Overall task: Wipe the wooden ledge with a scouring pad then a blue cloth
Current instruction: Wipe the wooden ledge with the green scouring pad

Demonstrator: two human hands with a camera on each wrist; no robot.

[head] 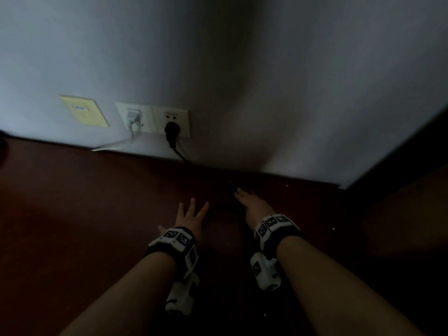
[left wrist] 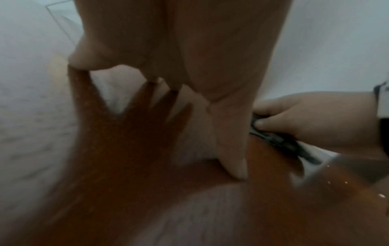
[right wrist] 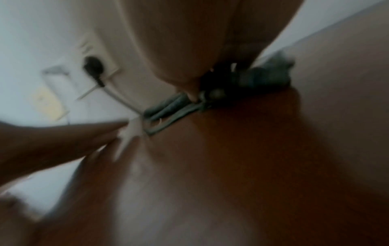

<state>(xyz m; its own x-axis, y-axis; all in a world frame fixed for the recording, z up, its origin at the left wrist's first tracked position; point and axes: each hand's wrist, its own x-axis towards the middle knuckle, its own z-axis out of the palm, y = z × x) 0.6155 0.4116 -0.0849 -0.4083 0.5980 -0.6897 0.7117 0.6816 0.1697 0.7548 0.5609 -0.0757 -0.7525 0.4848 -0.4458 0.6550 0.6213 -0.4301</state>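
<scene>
The wooden ledge (head: 97,202) is a dark reddish-brown surface running along a pale wall. My left hand (head: 191,214) lies flat on it with fingers spread, holding nothing; the left wrist view shows its fingertips (left wrist: 238,171) touching the wood (left wrist: 126,158). To its right, close to the wall, my right hand (head: 252,202) grips a bunched blue-grey cloth (right wrist: 168,106) against the ledge (right wrist: 252,149). In the left wrist view the right hand (left wrist: 315,119) has its thumb and fingers curled onto the cloth (left wrist: 280,141). A darker lump under the palm is too blurred to identify.
On the wall behind the ledge sit a yellow plate (head: 84,110), a white plug with cable (head: 134,117) and a black plug (head: 172,129) whose cord drops to the ledge. A dark wooden side panel (head: 400,178) closes the ledge at the right.
</scene>
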